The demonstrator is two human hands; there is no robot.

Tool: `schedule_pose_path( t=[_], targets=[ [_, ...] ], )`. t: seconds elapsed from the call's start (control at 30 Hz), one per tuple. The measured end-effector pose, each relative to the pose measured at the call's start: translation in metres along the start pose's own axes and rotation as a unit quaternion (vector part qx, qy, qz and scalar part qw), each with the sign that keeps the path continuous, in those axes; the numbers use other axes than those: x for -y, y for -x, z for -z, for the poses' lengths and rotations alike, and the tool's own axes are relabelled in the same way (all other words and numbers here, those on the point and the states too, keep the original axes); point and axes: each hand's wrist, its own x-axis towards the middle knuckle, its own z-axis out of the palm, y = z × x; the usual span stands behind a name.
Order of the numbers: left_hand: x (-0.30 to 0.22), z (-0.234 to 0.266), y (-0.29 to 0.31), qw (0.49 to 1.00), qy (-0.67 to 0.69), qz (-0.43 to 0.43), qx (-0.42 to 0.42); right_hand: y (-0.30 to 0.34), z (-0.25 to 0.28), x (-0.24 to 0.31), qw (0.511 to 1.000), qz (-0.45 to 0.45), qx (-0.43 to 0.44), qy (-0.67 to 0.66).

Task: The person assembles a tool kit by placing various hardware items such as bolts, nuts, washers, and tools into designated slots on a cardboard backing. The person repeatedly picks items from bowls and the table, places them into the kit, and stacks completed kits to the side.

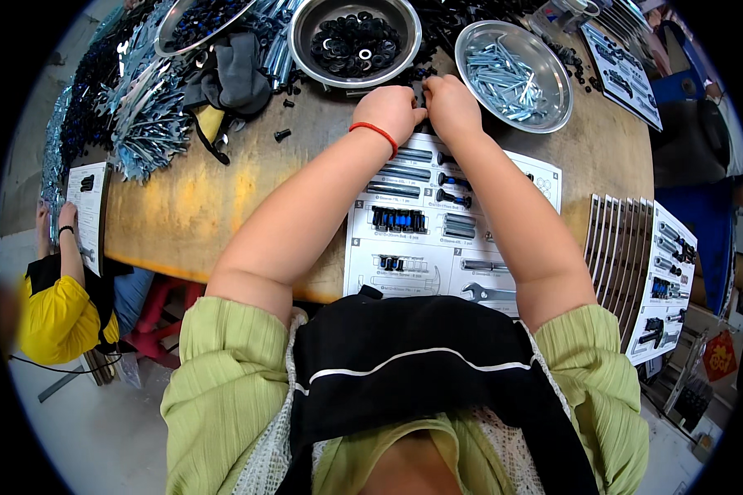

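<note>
My left hand [388, 114], with a red band at the wrist, and my right hand [454, 107] meet at the far side of the sheet. Both have their fingers bent and pressed together, almost touching; whatever they pinch is hidden. Beneath my forearms lies a white sheet [362, 276] with pictures of bolts, sleeves and a wrench. Some of its dark bolts may be real parts; I cannot tell. Beyond my left hand stands a metal bowl [298, 51] of black washers or nuts with one silver ring. Right of my right hand, another metal bowl [563, 111] contains silver pin-like pieces.
Silver wrenches [144, 132] and dark bolts pile up at the far left, beside a grey glove [243, 74]. Loose black bolts [282, 134] lie on the wooden table [198, 206]. Similar sheets [664, 285] stand stacked right. A person in yellow [62, 318] works at left with another sheet [85, 223].
</note>
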Motion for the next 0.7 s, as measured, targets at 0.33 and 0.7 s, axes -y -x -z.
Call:
schedule_pose_path(
  t=[0.33,0.7],
  targets=[
    [-0.006,-0.005,-0.005,0.999,-0.015,0.007,-0.029,0.024,0.010,-0.005,0.999,-0.040,-0.023,-0.001],
    [0.000,-0.010,0.009,0.998,0.001,-0.002,-0.070,0.078,0.045,0.000,0.992,-0.011,-0.082,-0.092]
  ],
)
